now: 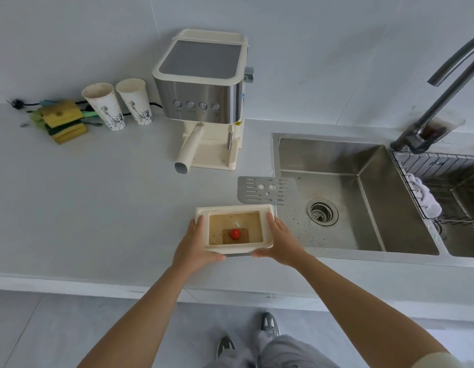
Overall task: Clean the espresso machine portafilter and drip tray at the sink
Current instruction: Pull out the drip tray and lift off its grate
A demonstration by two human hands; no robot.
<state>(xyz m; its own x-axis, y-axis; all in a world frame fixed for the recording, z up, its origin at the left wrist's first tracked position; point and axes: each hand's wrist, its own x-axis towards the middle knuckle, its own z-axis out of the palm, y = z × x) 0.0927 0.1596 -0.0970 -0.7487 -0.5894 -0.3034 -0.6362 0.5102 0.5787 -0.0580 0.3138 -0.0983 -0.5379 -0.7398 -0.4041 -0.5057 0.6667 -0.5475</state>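
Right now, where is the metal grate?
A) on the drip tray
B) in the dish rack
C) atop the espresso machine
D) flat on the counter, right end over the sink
D: the metal grate lies flat on the counter, overhanging the sink, apart from the drip tray gripped by the left hand and right hand.

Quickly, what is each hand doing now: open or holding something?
Left hand: holding the drip tray by its left side.
Right hand: holding the drip tray by its right side.

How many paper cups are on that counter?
2. One white printed paper cup stands beside the yellow sponges; the other stands next to the steel-and-cream espresso machine.
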